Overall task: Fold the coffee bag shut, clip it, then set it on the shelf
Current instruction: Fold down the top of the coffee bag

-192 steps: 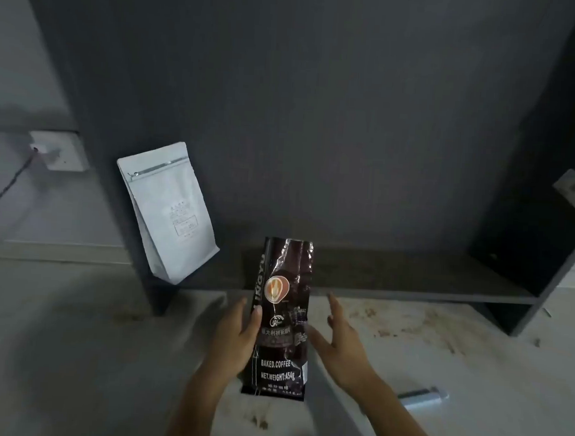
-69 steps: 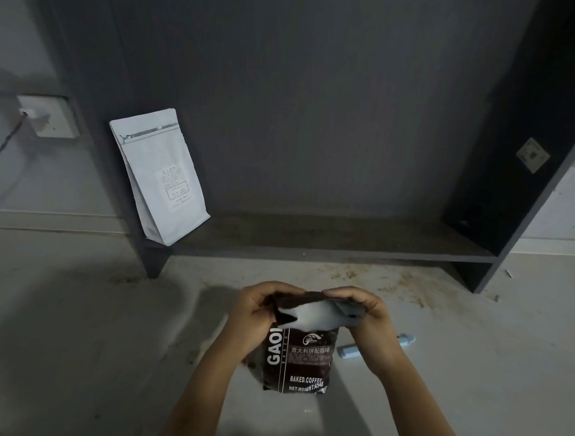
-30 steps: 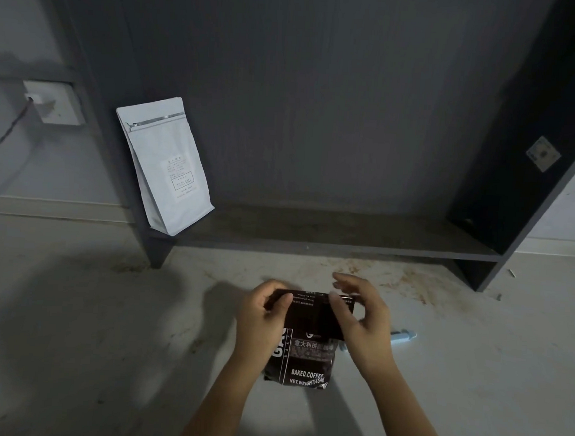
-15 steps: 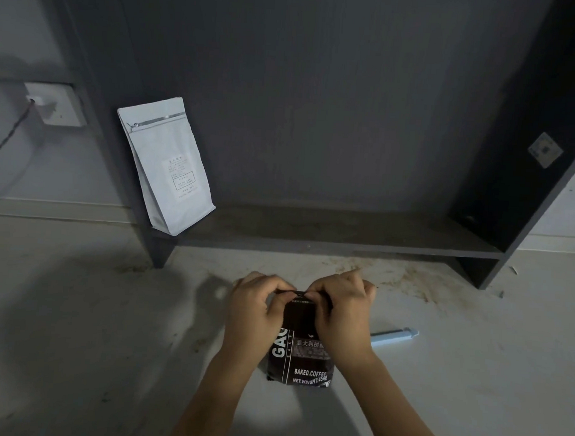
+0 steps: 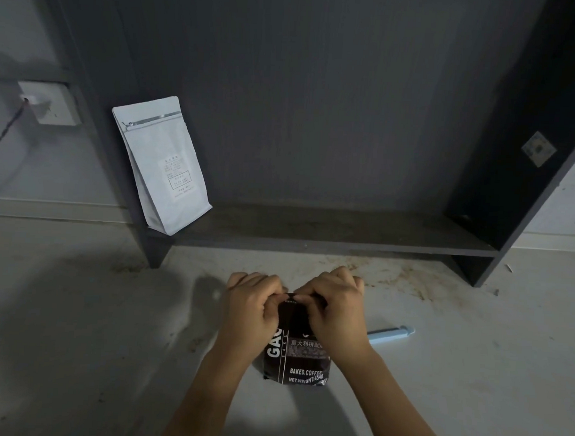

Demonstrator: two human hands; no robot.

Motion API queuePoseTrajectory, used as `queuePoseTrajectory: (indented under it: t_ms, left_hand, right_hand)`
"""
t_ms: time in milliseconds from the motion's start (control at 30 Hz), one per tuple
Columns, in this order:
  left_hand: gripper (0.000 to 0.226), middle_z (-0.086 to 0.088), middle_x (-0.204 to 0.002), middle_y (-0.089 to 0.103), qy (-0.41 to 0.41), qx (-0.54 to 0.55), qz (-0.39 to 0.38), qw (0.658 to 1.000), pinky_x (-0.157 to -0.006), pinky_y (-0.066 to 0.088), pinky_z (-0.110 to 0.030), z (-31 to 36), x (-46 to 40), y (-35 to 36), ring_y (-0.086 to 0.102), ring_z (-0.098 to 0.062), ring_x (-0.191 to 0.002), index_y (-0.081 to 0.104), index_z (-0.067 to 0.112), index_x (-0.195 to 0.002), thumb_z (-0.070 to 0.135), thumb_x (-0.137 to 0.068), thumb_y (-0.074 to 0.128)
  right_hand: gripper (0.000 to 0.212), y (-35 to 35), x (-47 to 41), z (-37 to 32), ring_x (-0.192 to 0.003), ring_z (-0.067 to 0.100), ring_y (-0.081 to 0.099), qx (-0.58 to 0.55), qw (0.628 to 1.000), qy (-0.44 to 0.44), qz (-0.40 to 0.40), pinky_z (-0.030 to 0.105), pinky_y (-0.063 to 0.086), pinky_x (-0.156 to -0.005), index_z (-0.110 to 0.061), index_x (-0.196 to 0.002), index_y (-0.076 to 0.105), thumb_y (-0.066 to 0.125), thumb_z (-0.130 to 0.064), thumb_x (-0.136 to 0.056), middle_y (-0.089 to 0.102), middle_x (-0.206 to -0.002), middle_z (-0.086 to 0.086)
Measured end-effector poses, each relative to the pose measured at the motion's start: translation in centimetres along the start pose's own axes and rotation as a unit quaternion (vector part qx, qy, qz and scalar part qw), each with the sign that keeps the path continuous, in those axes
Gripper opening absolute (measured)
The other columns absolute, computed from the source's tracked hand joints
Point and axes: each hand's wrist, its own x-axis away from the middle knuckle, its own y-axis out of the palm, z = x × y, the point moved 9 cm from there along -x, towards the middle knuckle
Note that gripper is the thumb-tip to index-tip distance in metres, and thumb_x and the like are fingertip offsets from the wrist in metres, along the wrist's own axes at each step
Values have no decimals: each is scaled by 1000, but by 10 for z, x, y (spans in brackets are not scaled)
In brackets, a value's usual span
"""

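A dark brown coffee bag (image 5: 300, 358) with white lettering stands on the pale floor in front of me. Its top is rolled down into a short fold. My left hand (image 5: 253, 311) and my right hand (image 5: 333, 312) both pinch that folded top edge, thumbs meeting at the middle. A light blue bag clip (image 5: 391, 334) lies on the floor just right of my right wrist, untouched. The dark shelf board (image 5: 328, 231) runs across behind the bag, low above the floor.
A white coffee pouch (image 5: 164, 164) leans at the left end of the shelf against the side panel. The shelf's right side panel (image 5: 521, 183) stands dark. A wall socket (image 5: 50, 105) with a cable sits far left. Brown stains mark the floor below the shelf.
The bag's top has been folded down further since a second ago, making the bag shorter. Both hands have closed together on the fold and have barely moved in the last half second.
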Motion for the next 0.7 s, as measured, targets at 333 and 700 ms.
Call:
queuePoseTrajectory:
  t_ms: [333, 700]
  left_hand:
    - [14, 4, -55, 62, -2, 7, -1, 1000, -68, 32, -25, 0, 1, 2, 47, -10, -58, 40, 22, -63, 16, -72, 48]
    - [20, 3, -57, 63, 4, 53, -3, 999, -68, 38, -27, -1, 3, 6, 51, -9, -62, 38, 22, -63, 12, -75, 50]
  right_hand:
    - [9, -13, 5, 23, -78, 11, 48, -62, 997, 22, 30, 34, 41, -73, -22, -65, 68, 64, -17, -71, 51, -64, -30]
    - [28, -23, 23, 58, -85, 5, 51, -140, 980, 132, 60, 8, 40, -73, -29, -68, 68, 73, -1, -69, 61, -70, -2]
